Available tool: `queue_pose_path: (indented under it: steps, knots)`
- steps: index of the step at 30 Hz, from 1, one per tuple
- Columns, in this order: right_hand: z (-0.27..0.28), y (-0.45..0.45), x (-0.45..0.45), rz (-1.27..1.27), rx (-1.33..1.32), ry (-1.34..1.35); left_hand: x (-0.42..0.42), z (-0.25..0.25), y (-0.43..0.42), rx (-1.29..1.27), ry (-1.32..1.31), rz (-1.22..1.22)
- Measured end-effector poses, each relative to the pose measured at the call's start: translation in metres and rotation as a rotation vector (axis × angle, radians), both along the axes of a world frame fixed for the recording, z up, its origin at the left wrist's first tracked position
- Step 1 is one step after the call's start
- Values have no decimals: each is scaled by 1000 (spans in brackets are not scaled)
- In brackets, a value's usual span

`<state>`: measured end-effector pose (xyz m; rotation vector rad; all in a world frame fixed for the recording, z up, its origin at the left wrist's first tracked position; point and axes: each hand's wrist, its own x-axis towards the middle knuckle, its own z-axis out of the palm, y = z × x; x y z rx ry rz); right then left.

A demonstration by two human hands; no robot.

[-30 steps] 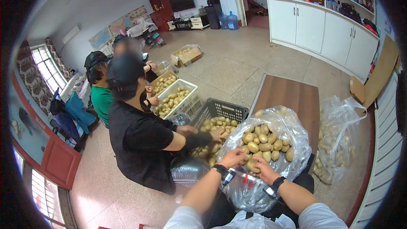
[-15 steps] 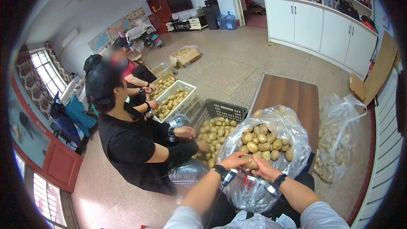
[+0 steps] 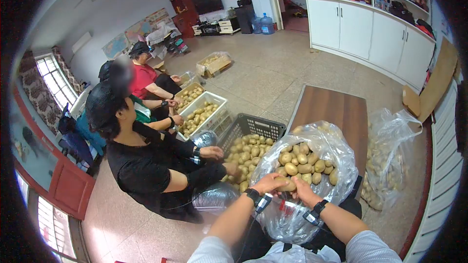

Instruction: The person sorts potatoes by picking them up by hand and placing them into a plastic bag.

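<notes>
Both my hands meet over the near edge of a clear plastic bag [image 3: 336, 153] heaped with tan, oval potatoes [image 3: 304, 168]. Between them is one potato [image 3: 286, 185], lying level. My left hand [image 3: 268, 184] is closed on its left end. My right hand [image 3: 305, 193] has its fingertips against the right end and underside; my fingers partly cover the potato. Dark straps with small devices circle both my wrists. Left of the bag stands a dark crate [image 3: 261, 127] of potatoes, where a person in black [image 3: 141, 175] reaches in with one hand.
A brown wooden table [image 3: 336, 104] extends behind the bag. Another filled plastic bag [image 3: 390, 156] sits on the floor at right. Farther left, other people sit beside white crates [image 3: 222, 112] of potatoes. A cardboard box [image 3: 213, 63] lies beyond, and white cabinets [image 3: 356, 29] line the back right.
My hands stay on the potato, which now lies more level between them. The person in black has leaned slightly left, and a person in red farther back shows more fully.
</notes>
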<state>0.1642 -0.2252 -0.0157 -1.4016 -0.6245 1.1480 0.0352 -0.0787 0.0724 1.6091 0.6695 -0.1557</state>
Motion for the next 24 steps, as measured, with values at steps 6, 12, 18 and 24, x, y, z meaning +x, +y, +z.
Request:
queue_pose_path:
  steps: [6,12,18,24]
  knots:
    - [-18,-10,3,83,92,-686,-5,-18,19,-278,-95,220]
    - [-8,-23,-12,300,9,-1105,-19,-46,42,-405,-393,526]
    - [-2,-16,-24,325,18,-1212,-49,-52,57,-301,-428,793]
    - [-3,-18,-13,343,-100,-1358,-61,-60,82,-416,-346,898]
